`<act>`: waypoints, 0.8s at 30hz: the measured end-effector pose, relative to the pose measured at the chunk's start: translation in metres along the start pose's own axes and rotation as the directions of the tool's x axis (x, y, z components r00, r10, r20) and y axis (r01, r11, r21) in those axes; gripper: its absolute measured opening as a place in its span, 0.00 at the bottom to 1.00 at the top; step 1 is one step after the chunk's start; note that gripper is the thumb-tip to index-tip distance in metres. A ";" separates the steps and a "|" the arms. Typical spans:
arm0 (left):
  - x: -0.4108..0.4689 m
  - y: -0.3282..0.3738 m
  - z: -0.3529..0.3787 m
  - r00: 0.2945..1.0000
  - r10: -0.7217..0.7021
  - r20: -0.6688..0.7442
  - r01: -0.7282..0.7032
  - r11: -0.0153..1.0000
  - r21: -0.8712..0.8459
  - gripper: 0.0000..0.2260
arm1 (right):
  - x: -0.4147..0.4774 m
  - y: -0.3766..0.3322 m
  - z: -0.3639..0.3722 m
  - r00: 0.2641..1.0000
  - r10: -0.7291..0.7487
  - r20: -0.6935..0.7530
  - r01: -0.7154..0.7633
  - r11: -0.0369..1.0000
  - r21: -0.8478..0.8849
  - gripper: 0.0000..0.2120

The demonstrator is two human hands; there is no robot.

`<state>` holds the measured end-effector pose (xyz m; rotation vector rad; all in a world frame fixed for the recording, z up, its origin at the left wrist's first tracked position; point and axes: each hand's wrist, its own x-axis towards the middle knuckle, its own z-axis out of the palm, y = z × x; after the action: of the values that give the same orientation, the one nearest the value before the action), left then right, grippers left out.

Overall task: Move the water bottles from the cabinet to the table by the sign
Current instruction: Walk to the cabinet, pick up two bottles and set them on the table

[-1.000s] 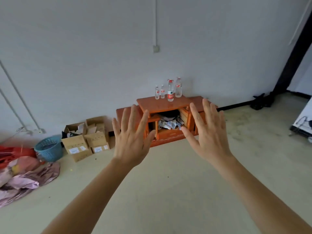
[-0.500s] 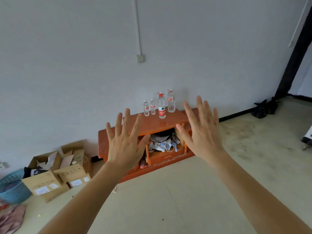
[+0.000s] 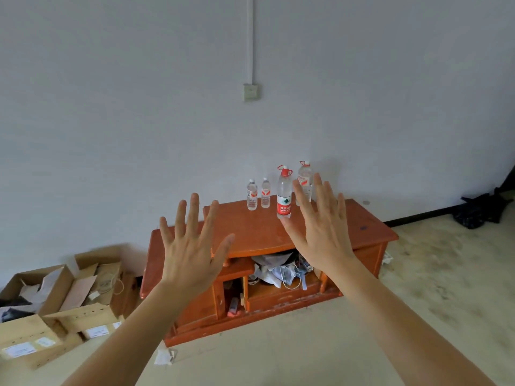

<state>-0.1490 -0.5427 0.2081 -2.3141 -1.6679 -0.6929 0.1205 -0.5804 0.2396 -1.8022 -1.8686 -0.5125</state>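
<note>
Atop the cabinet point(image 3: 257, 232), bottles point(image 3: 284, 195) nearer than before

Two small water bottles point(image 3: 252, 194) are standing upright on the orange cabinet point(image 3: 259, 232). Two taller bottles point(image 3: 284, 192) are standing beside them.

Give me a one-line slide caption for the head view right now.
Open left hand and right hand raised before four upright water bottles on the orange cabinet, none held yet.

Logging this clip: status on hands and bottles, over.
Left hand and right hand open, empty. Four water bottles upright on cabinet, none held. Right hand partly hides one.
</note>
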 end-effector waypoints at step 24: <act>0.479 -0.023 0.320 0.950 0.001 0.313 0.024 0.997 -0.073 0.38 | 0.411 0.200 0.358 0.976 0.059 0.211 -0.110 0.965 0.238 0.36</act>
<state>0.0308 0.0031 0.1596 -2.5810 -1.8115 -0.4121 0.2853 -0.0270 0.1765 -1.8087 -1.8801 -0.0588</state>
